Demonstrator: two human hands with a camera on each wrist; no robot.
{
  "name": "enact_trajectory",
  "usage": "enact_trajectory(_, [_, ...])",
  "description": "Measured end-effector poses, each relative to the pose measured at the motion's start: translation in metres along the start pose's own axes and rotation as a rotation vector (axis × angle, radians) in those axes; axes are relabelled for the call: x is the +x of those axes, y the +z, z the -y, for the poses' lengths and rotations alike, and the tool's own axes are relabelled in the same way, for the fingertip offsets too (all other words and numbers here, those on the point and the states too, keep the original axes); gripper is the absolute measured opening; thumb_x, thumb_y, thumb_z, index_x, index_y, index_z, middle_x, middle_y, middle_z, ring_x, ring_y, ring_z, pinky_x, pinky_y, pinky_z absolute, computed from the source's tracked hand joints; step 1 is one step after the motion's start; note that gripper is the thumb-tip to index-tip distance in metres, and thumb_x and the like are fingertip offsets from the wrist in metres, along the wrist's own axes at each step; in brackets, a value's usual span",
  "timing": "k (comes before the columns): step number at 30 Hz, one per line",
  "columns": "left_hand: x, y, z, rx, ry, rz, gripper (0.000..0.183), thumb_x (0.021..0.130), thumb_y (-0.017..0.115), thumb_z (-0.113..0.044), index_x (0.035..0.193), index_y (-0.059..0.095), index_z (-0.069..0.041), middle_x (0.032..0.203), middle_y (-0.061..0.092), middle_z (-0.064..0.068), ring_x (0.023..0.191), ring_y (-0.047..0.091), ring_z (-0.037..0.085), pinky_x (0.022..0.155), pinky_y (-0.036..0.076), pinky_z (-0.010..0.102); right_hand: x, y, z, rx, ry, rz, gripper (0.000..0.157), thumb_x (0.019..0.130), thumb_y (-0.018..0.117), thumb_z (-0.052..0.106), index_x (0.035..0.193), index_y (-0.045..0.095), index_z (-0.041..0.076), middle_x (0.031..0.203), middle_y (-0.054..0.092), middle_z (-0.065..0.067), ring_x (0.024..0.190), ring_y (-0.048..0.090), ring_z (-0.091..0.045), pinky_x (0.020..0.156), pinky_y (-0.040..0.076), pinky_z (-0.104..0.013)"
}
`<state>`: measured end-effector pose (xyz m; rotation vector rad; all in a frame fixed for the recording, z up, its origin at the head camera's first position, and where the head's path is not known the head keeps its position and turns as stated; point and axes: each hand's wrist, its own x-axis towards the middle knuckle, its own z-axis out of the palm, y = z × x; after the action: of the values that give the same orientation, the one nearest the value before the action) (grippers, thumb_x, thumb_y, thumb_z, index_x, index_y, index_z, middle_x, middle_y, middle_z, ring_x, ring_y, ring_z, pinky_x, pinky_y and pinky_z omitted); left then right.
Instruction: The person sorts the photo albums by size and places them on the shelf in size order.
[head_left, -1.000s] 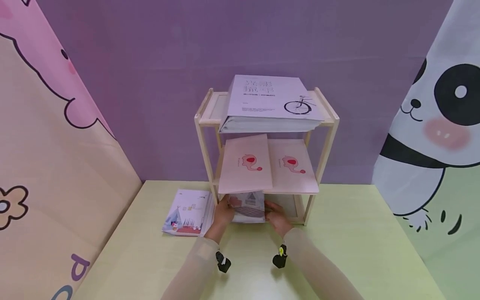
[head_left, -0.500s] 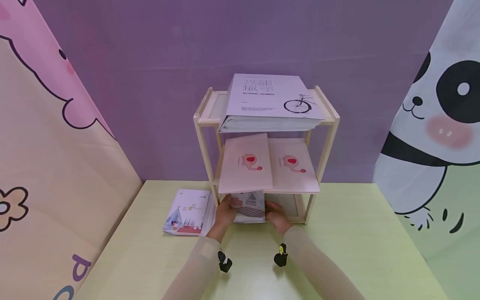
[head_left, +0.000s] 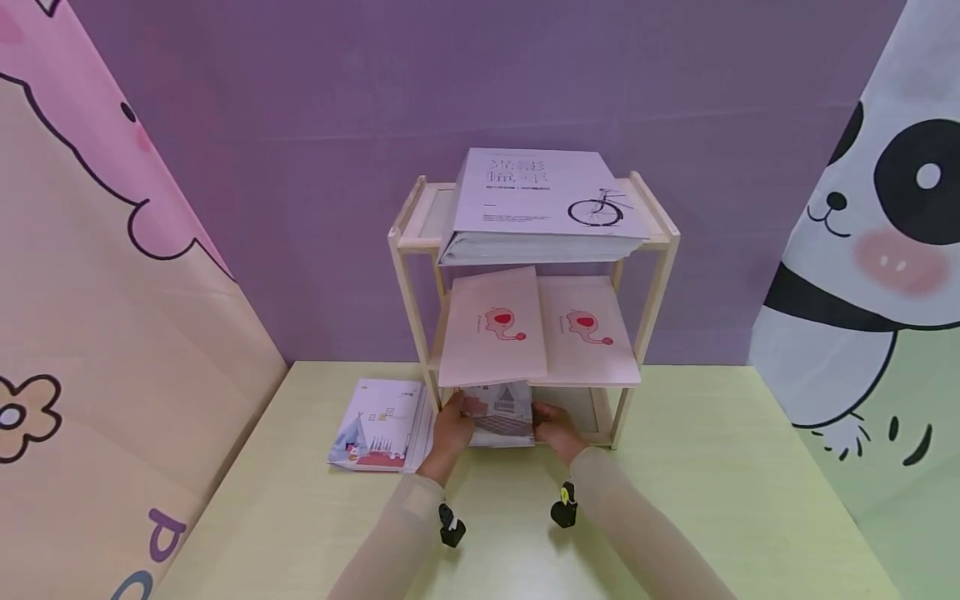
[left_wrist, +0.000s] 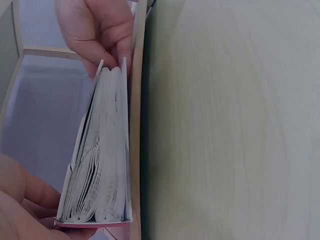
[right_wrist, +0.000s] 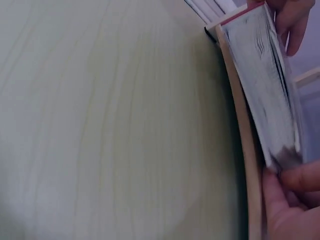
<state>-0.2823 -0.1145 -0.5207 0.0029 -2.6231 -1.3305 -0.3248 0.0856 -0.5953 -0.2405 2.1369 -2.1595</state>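
On the bottom shelf of the small wooden rack (head_left: 648, 308) lies a thick book (head_left: 502, 421) with a greyish cover, partly hidden under the middle shelf. Its page edges face the rack's front, as the book (left_wrist: 102, 145) in the left wrist view shows. My left hand (head_left: 453, 429) grips its left side, where a red edge runs along the spine. The right hand (head_left: 557, 429) pinches the opposite side, thumb and fingers at the cover edges. Close up, the right hand (right_wrist: 295, 200) touches the book's corner just above the shelf's front rail (right_wrist: 245, 135).
Two pink elephant-print books (head_left: 491, 333) lie on the middle shelf, the left overlapping the right and jutting forward. A large white book (head_left: 540, 196) with a bicycle rests on top. More books (head_left: 378, 425) lie left of the rack on the table (head_left: 720, 500).
Both hands keep their hold on the grey-covered book. Book and hands have shifted very slightly to the right; the other books stay put.
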Motion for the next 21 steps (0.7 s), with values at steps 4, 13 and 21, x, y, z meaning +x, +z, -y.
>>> enact_trajectory(4, [-0.002, 0.000, 0.001, -0.013, -0.017, 0.005, 0.049, 0.086, 0.040, 0.004, 0.135, 0.042, 0.010, 0.131, 0.051, 0.029, 0.118, 0.051, 0.042, 0.096, 0.044, 0.049, 0.042, -0.017, -0.068, 0.033, -0.057, 0.041, 0.047, 0.076, 0.048, -0.007, 0.122, 0.060, -0.002, 0.104, 0.068, -0.008, 0.083, 0.064, -0.015, 0.067, 0.053, -0.027])
enact_trajectory(13, [-0.003, 0.003, 0.006, -0.012, -0.004, 0.006, 0.050, 0.085, 0.038, 0.005, 0.135, 0.040, 0.013, 0.133, 0.048, 0.030, 0.120, 0.049, 0.043, 0.098, 0.043, 0.050, 0.041, -0.012, -0.066, -0.061, 0.050, -0.037, 0.032, 0.086, 0.059, 0.010, 0.113, 0.063, -0.007, 0.099, 0.070, -0.013, 0.080, 0.065, -0.020, 0.067, 0.053, -0.033])
enact_trajectory(21, [-0.004, 0.006, 0.007, 0.034, 0.024, -0.005, 0.052, 0.083, 0.040, 0.007, 0.134, 0.038, 0.017, 0.138, 0.042, 0.031, 0.127, 0.043, 0.043, 0.104, 0.038, 0.048, -0.010, 0.008, 0.014, -0.102, 0.066, -0.047, 0.034, 0.089, 0.056, 0.009, 0.114, 0.060, -0.012, 0.104, 0.068, -0.019, 0.087, 0.064, -0.021, 0.077, 0.052, -0.033])
